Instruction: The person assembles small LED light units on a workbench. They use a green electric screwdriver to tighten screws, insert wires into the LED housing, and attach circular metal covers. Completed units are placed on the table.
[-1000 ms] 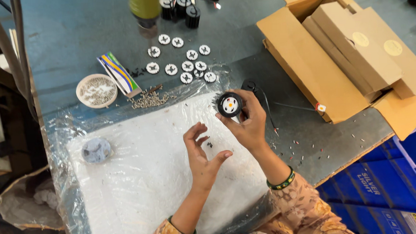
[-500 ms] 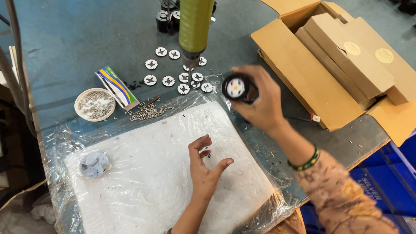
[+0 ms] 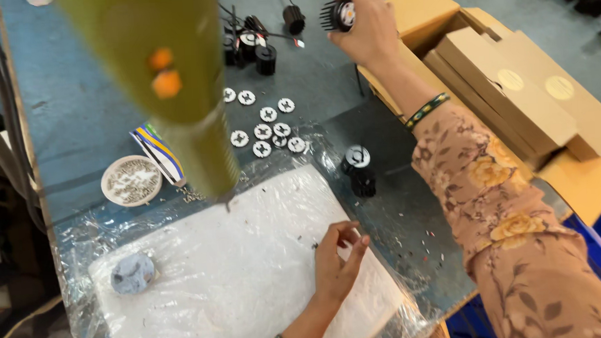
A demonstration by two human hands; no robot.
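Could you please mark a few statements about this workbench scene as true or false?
1. The right hand holds a black finned part up near the cardboard boxes. True.
2. The left hand rests on the blue table. False: it is over the white foam sheet, fingers pinched.
3. White round discs lie on the table. True.
4. The white dish is stacked inside a box. False: it sits on the table, left of the foam.
5. Another black finned part stands beside the foam. True.
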